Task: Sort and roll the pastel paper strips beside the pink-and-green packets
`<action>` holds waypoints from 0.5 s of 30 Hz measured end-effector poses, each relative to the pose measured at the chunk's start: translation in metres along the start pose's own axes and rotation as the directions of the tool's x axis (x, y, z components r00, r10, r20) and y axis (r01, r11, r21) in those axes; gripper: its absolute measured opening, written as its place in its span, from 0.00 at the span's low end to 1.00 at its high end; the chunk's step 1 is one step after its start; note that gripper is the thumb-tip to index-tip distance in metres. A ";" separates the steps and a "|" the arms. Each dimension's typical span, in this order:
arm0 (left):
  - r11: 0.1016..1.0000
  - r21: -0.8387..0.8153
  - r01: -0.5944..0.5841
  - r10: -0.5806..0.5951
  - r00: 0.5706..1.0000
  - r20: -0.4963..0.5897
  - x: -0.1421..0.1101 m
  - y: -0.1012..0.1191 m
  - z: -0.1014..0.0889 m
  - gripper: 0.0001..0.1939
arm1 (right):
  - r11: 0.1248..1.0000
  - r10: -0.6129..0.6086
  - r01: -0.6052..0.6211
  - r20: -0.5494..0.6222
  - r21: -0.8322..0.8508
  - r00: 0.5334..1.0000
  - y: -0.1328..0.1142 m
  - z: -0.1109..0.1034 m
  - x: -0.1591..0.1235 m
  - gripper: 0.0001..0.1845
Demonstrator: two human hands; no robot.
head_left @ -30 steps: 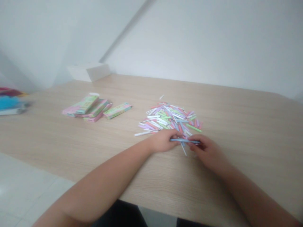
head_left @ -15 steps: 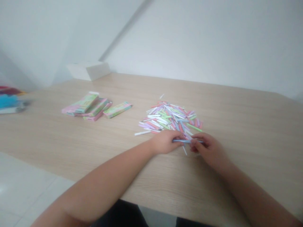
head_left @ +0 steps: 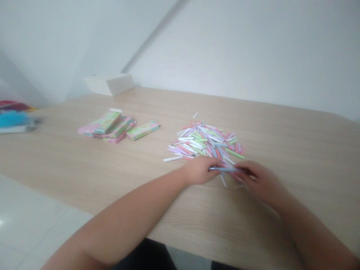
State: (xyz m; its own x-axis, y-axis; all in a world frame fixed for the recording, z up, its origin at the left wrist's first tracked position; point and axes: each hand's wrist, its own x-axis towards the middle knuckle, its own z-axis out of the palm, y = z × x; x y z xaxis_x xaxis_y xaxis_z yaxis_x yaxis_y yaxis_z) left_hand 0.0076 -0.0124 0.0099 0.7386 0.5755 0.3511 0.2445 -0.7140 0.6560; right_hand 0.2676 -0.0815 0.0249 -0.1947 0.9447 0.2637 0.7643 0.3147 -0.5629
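Observation:
Between my two hands is a thin pale-blue pen-like stick, lying nearly level. My left hand is closed around its left end, with the fingertips partly hidden. The right end is pinched by my right hand, thumb and fingers together. Just beyond them spreads a loose pile of similar slim sticks in white, purple, green, red and blue. One pale stick points toward me below the held one. Blur hides what kind of sticks these are.
Left of the pile lie a stack of pink and green flat boxes and a single such box. A white box stands by the wall. Blue and red items sit far left on the wooden table.
My right hand has drawn a little away from my left along the pale-blue stick, showing more of it between them. The whole view has shifted slightly.

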 end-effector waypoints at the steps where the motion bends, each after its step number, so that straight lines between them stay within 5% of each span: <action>1: 1.000 -0.004 -0.008 0.008 1.000 -0.001 0.000 0.000 0.001 0.12 | 0.999 0.041 -0.040 -0.023 0.028 0.999 0.000 0.001 -0.001 0.14; 6: 1.000 -0.009 -0.021 0.022 0.999 0.041 0.000 0.003 0.004 0.14 | 0.968 0.173 -0.169 -0.007 0.187 0.985 0.004 0.005 -0.007 0.22; 15: 0.998 0.063 0.015 -0.017 1.000 0.022 0.000 0.001 -0.004 0.13 | 0.991 -0.111 0.116 0.084 -0.066 0.990 -0.002 -0.009 0.000 0.11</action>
State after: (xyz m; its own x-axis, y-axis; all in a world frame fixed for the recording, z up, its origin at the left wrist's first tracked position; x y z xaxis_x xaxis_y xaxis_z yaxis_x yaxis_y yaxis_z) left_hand 0.0053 -0.0112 0.0131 0.7481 0.5784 0.3252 0.2950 -0.7289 0.6178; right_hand 0.2716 -0.0825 0.0325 -0.3289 0.9085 0.2579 0.7751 0.4157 -0.4758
